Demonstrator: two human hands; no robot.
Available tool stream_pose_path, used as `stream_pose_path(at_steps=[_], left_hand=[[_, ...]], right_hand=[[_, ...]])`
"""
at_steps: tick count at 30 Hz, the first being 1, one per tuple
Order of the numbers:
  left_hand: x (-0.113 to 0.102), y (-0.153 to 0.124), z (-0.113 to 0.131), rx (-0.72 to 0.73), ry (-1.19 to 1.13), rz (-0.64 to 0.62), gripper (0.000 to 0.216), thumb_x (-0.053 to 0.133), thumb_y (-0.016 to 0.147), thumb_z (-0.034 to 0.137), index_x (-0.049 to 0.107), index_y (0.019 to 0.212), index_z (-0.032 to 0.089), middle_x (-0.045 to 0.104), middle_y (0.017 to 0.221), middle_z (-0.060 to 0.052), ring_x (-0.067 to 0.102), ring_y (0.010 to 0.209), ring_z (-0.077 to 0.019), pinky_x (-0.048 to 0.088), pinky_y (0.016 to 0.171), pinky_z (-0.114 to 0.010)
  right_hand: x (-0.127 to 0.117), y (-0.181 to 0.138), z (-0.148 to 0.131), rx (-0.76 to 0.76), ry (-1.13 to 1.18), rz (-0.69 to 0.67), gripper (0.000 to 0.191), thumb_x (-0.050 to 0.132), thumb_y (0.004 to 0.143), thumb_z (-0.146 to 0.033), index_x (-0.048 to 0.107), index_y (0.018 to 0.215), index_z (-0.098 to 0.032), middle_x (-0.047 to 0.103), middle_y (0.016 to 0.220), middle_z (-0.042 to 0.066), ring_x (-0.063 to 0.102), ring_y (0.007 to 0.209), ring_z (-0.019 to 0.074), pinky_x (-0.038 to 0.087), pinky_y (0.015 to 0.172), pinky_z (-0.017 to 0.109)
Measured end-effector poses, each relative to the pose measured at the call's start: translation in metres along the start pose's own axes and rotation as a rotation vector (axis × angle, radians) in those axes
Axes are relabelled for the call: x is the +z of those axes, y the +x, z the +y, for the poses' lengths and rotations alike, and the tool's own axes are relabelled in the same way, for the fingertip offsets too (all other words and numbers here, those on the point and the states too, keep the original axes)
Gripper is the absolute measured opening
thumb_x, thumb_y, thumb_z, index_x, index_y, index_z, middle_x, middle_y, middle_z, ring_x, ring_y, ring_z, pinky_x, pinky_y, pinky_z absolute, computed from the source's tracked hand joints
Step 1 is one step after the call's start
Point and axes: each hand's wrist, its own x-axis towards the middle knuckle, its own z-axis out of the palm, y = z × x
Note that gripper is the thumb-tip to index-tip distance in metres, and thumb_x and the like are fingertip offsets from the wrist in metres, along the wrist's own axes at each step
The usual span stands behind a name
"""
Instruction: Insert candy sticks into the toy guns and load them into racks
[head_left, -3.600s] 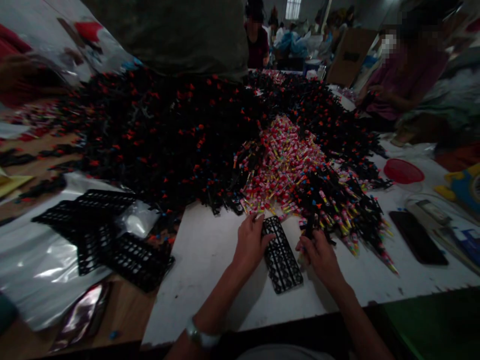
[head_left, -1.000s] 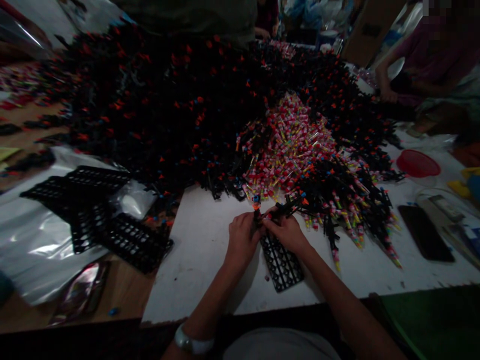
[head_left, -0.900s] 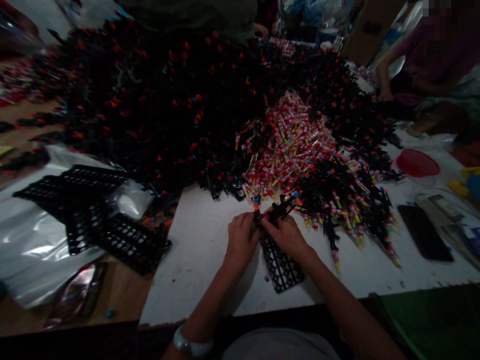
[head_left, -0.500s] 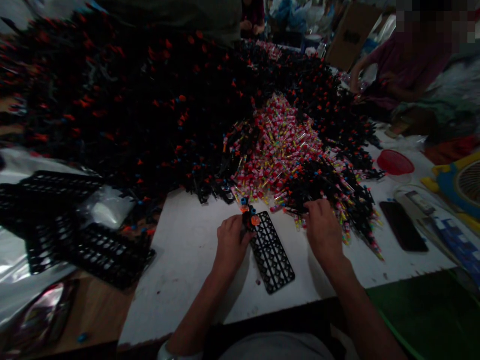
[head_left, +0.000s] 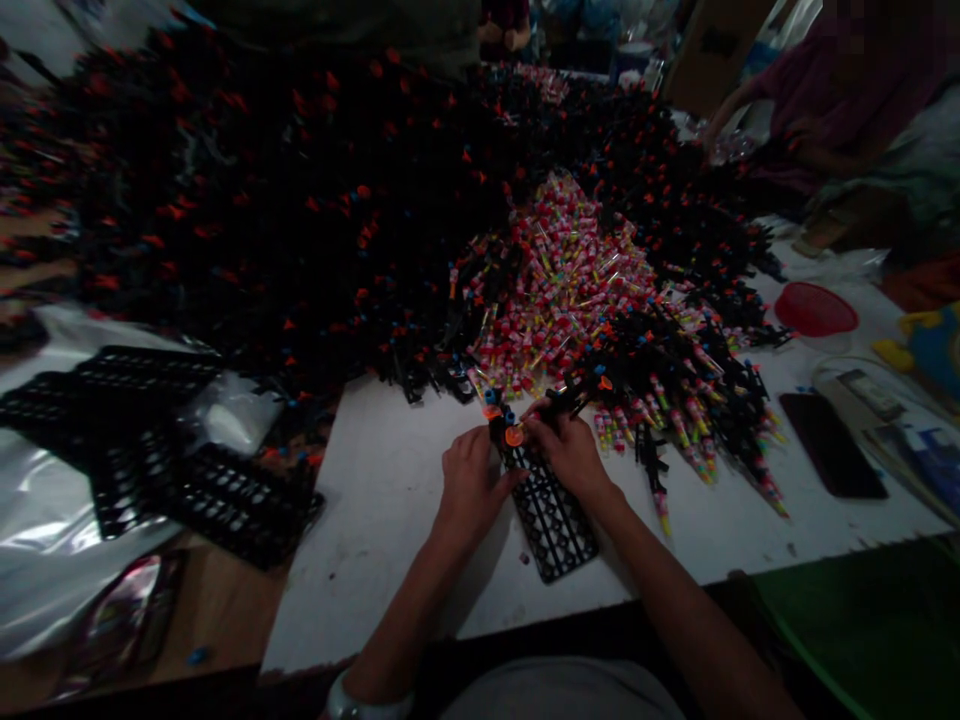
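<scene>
A black lattice tray (head_left: pixel 559 535) lies at a slant on the white tabletop. My left hand (head_left: pixel 469 480) grips its upper left edge, thumb reaching over the lattice. Black toy guns with orange and blue tips (head_left: pixel 514 435) stand at the tray's far end, partly covered by my fingers. My right hand (head_left: pixel 577 455) is closed around a black toy gun (head_left: pixel 566 398) above the tray's upper right side. Whether that gun touches the tray is hidden. Just right of this hand, one toy gun with a candy-filled tube (head_left: pixel 654 470) lies apart from the pile.
A large dark heap of toy guns (head_left: pixel 300 220) fills the back left. Candy tubes (head_left: pixel 562 270) are piled in the middle. To the right are a red basket (head_left: pixel 816 308) and a phone (head_left: pixel 832 445). More black trays (head_left: pixel 217 500) lie left. A person (head_left: pixel 832 110) sits back right.
My right hand has moved left from the pile to the tray, bringing a black toy gun. My left thumb now extends over the lattice. The view has shifted slightly.
</scene>
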Motion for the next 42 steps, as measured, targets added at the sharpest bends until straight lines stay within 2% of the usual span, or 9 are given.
stream_pose_path(at_steps=[9, 16, 19, 24, 27, 30, 34, 39, 42], left_hand=[[0.001, 0.0, 0.0, -0.014, -0.021, 0.008, 0.051, 0.067, 0.073, 0.038, 0.05, 0.118, 0.02, 0.056, 0.119, -0.011, 0.048, 0.112, -0.0298, 0.037, 0.093, -0.046], [0.002, 0.003, -0.001, 0.0, 0.001, 0.007, 0.049, 0.066, 0.073, 0.037, 0.053, 0.116, 0.017, 0.057, 0.117, -0.013, 0.05, 0.109, -0.031, 0.039, 0.092, -0.047], [0.002, 0.002, -0.001, 0.006, 0.007, 0.032, 0.048, 0.064, 0.075, 0.041, 0.053, 0.115, 0.017, 0.057, 0.117, -0.013, 0.05, 0.11, -0.0307, 0.04, 0.092, -0.047], [0.005, 0.0, -0.002, 0.017, 0.012, 0.046, 0.048, 0.061, 0.078, 0.044, 0.052, 0.117, 0.018, 0.057, 0.118, -0.013, 0.051, 0.11, -0.03, 0.039, 0.092, -0.047], [0.008, 0.0, -0.003, -0.003, 0.029, 0.064, 0.05, 0.058, 0.079, 0.045, 0.05, 0.12, 0.018, 0.056, 0.121, -0.014, 0.049, 0.112, -0.0305, 0.037, 0.094, -0.048], [0.007, -0.002, -0.003, 0.029, 0.04, 0.042, 0.062, 0.061, 0.076, 0.051, 0.045, 0.125, 0.018, 0.054, 0.124, -0.015, 0.047, 0.116, -0.0321, 0.036, 0.095, -0.049], [0.004, -0.004, -0.002, 0.069, 0.053, -0.007, 0.078, 0.068, 0.067, 0.056, 0.04, 0.129, 0.018, 0.053, 0.125, -0.014, 0.046, 0.117, -0.0327, 0.036, 0.095, -0.047], [0.002, -0.003, 0.002, 0.047, 0.064, -0.009, 0.066, 0.064, 0.073, 0.05, 0.043, 0.126, 0.017, 0.056, 0.12, -0.014, 0.047, 0.115, -0.0316, 0.037, 0.094, -0.046], [0.003, -0.003, 0.003, 0.036, 0.061, 0.002, 0.061, 0.064, 0.074, 0.045, 0.044, 0.124, 0.018, 0.057, 0.118, -0.013, 0.048, 0.114, -0.0308, 0.037, 0.093, -0.045]], right_hand=[[0.009, 0.008, -0.002, -0.182, -0.345, 0.1, 0.021, 0.043, 0.09, -0.028, 0.053, 0.105, -0.019, 0.062, 0.099, 0.01, 0.06, 0.095, 0.0224, 0.047, 0.084, 0.035], [0.019, 0.005, -0.006, -0.19, -0.408, 0.027, 0.016, 0.04, 0.088, -0.018, 0.05, 0.1, -0.02, 0.061, 0.091, 0.004, 0.059, 0.08, 0.0176, 0.047, 0.072, 0.029], [-0.003, 0.001, -0.009, -0.255, -0.437, 0.028, 0.017, 0.041, 0.089, -0.018, 0.051, 0.103, -0.02, 0.06, 0.096, 0.005, 0.058, 0.086, 0.0176, 0.047, 0.077, 0.03], [-0.071, -0.014, -0.001, -0.122, -0.832, 0.492, 0.019, 0.049, 0.086, -0.023, 0.055, 0.103, -0.016, 0.053, 0.102, 0.013, 0.053, 0.094, 0.0247, 0.044, 0.078, 0.037], [-0.096, -0.017, 0.007, -0.051, -0.958, 0.529, 0.017, 0.049, 0.082, -0.017, 0.057, 0.098, -0.016, 0.051, 0.102, 0.014, 0.053, 0.094, 0.0254, 0.044, 0.076, 0.037], [-0.095, -0.016, 0.007, -0.07, -0.818, 0.493, 0.015, 0.048, 0.082, -0.02, 0.055, 0.095, -0.017, 0.054, 0.097, 0.011, 0.055, 0.088, 0.023, 0.045, 0.075, 0.036], [-0.065, -0.019, -0.003, 0.049, -0.213, 0.321, 0.028, 0.056, 0.078, -0.034, 0.047, 0.1, -0.02, 0.057, 0.084, 0.002, 0.057, 0.062, 0.0155, 0.048, 0.056, 0.029], [-0.018, -0.024, -0.016, 0.235, 0.371, -0.092, 0.033, 0.058, 0.077, -0.039, 0.046, 0.103, -0.021, 0.057, 0.06, -0.006, 0.056, 0.049, 0.0131, 0.047, 0.049, 0.025], [0.0, -0.022, -0.018, 0.258, 0.472, -0.132, 0.028, 0.058, 0.077, -0.039, 0.047, 0.097, -0.022, 0.061, 0.059, -0.005, 0.06, 0.052, 0.0155, 0.052, 0.054, 0.029]])
